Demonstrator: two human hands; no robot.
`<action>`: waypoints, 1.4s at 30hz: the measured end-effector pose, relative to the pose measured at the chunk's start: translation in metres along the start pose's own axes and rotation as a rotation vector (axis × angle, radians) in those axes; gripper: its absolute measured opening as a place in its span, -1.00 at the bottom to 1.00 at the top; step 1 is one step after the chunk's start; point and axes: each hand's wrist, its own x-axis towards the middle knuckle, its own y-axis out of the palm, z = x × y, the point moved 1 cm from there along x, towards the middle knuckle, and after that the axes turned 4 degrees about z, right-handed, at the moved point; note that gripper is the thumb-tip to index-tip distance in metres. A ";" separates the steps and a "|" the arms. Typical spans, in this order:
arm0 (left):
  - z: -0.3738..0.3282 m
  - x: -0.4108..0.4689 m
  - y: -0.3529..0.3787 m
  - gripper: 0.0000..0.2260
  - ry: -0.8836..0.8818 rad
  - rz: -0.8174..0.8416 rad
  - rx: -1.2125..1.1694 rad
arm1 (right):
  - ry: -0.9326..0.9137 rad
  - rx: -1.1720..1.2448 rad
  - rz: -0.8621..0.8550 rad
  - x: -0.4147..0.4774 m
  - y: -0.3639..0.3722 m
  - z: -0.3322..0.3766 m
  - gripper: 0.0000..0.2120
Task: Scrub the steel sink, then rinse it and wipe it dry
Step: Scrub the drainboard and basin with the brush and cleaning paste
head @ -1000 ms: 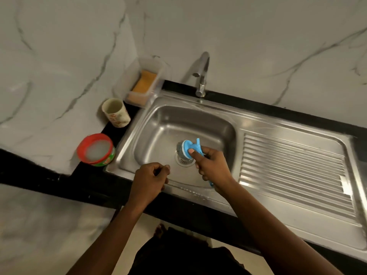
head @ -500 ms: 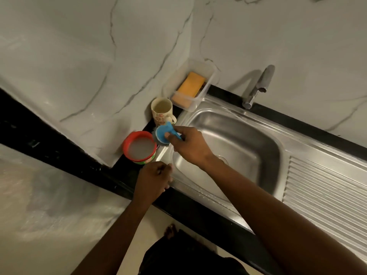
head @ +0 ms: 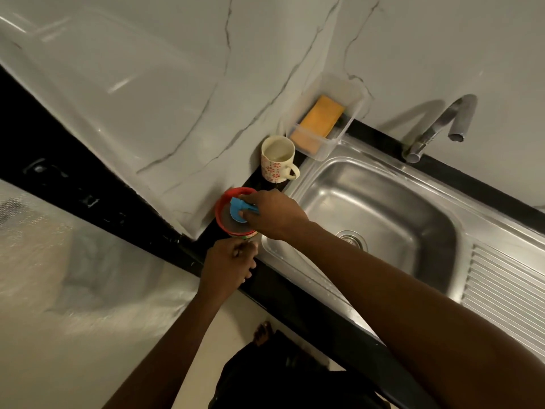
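Observation:
The steel sink (head: 380,202) lies right of centre, its drain (head: 352,239) showing in the basin. My right hand (head: 274,214) grips a blue-handled scrubber (head: 240,209) and holds it down inside a red-rimmed tub (head: 219,215) on the black counter left of the sink. My left hand (head: 228,265) sits at the counter's front edge just below the tub, fingers curled; whether it touches the tub or holds anything I cannot tell.
A floral mug (head: 277,159) stands behind the tub. A clear tray (head: 351,119) with an orange sponge (head: 320,119) sits at the sink's back left corner. The tap (head: 436,128) rises behind the basin. A ribbed drainboard (head: 507,290) lies to the right.
My right hand carried the scrubber out of the basin, leftward over the sink rim, and into the red tub. My left hand stayed at the front edge, fingers curled.

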 end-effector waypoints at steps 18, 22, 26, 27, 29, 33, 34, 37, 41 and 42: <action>-0.021 -0.005 0.022 -0.74 0.068 0.054 0.085 | 0.116 0.357 -0.165 -0.042 -0.040 -0.015 -0.74; -0.035 -0.012 0.048 -0.73 0.116 0.105 0.122 | 0.260 0.667 -0.173 -0.091 -0.061 -0.045 -0.70; -0.050 -0.016 0.090 -0.71 0.146 0.157 0.112 | 0.407 1.011 -0.174 -0.157 -0.072 -0.091 -0.72; -0.054 -0.016 0.100 -0.72 0.146 0.170 0.104 | 0.433 1.069 -0.179 -0.174 -0.072 -0.103 -0.72; -0.062 -0.019 0.127 -0.73 0.167 0.205 0.131 | 0.486 1.171 -0.223 -0.212 -0.073 -0.132 -0.73; -0.077 -0.029 0.180 -0.75 0.214 0.304 0.213 | 0.621 1.292 -0.371 -0.294 -0.072 -0.185 -0.75; -0.080 -0.033 0.193 -0.75 0.222 0.329 0.234 | 0.650 1.308 -0.410 -0.314 -0.071 -0.197 -0.76; -0.086 -0.044 0.228 -0.74 0.251 0.395 0.281 | 0.751 1.299 -0.512 -0.371 -0.065 -0.228 -0.74; -0.092 -0.057 0.264 -0.70 0.301 0.470 0.350 | 0.875 1.252 -0.618 -0.429 -0.046 -0.261 -0.70; -0.093 -0.060 0.270 -0.70 0.304 0.481 0.359 | 0.899 1.239 -0.631 -0.437 -0.040 -0.267 -0.71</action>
